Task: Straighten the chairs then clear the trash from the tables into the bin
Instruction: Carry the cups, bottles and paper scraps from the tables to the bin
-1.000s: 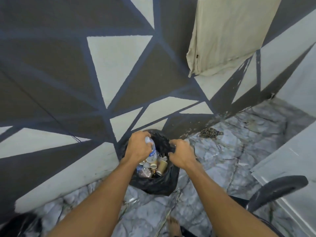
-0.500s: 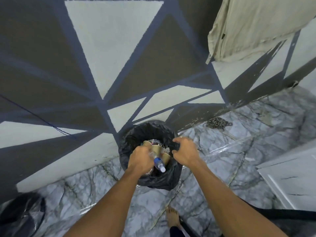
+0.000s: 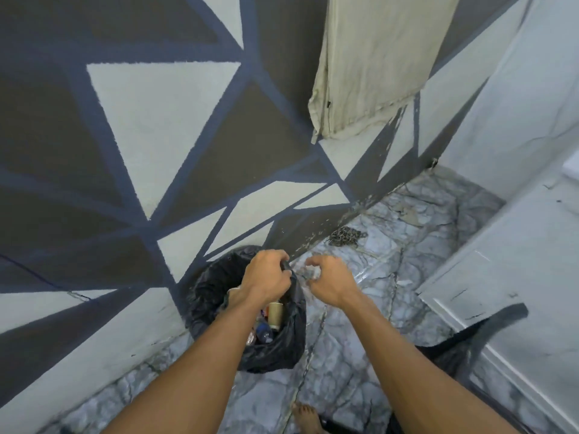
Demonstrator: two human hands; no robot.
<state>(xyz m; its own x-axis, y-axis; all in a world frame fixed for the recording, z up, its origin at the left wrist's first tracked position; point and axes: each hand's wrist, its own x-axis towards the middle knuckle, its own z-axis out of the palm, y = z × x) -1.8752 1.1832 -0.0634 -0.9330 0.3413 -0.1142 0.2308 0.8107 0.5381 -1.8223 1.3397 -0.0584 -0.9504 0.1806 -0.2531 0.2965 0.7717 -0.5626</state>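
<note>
The bin point(image 3: 216, 292), lined with a black bag, stands on the floor against the painted wall. Inside lie a brown paper cup point(image 3: 276, 314) and a clear bottle with a blue cap point(image 3: 264, 332), among other trash. My left hand point(image 3: 266, 278) reaches over the bin and grips the bag's far right rim. My right hand point(image 3: 329, 281) hovers just right of the bin with its fingers curled. A pale patch shows between thumb and fingers, and I cannot tell it apart from the marble floor.
A black chair armrest point(image 3: 492, 324) juts in at the lower right, beside a white cabinet point(image 3: 517, 270). A small chain point(image 3: 344, 237) lies on the floor by the wall. A beige cloth point(image 3: 376, 64) hangs above. My bare foot point(image 3: 305, 418) is below the bin.
The bottle left my left hand and now lies in the bin. That hand moved to the bag's rim and gripped it. My right hand drew away to the right.
</note>
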